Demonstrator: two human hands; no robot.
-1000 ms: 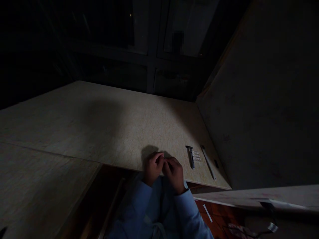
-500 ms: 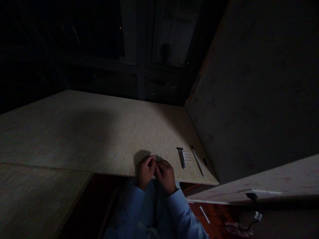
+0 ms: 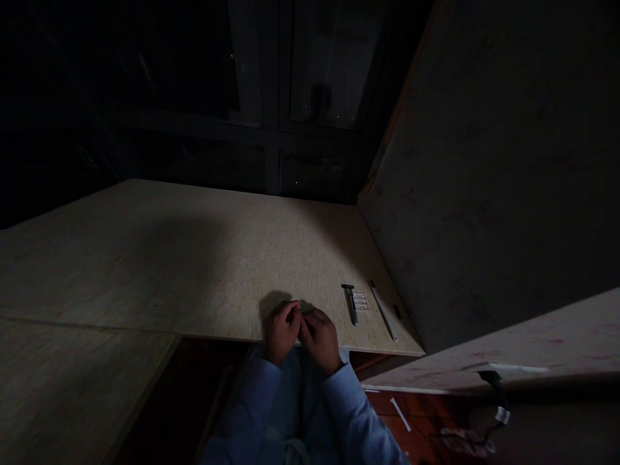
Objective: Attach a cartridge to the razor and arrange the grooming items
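My left hand (image 3: 282, 331) and my right hand (image 3: 320, 339) meet at the front edge of the pale table (image 3: 203, 271). Fingers of both are curled, with the tips pinched together. Whatever lies between them, if anything, is too small and dark to make out. To the right of my hands lies a razor (image 3: 351, 305) with a dark head. Against it rests a small clear packet with pinkish marks (image 3: 360, 301). Farther right is a long thin toothbrush-like stick (image 3: 383, 311), dark at its far end, and a short black piece (image 3: 398, 312).
A patterned wall (image 3: 484, 194) borders the table on the right. Dark windows (image 3: 320, 71) stand behind it. Below right, a white strip (image 3: 400, 414) and a black cable (image 3: 496, 397) are near the reddish floor. A second pale surface (image 3: 58, 387) adjoins at left.
The view has shifted very slightly. My hands stay pinched together in nearly the same place, and the things on the table have not been moved.
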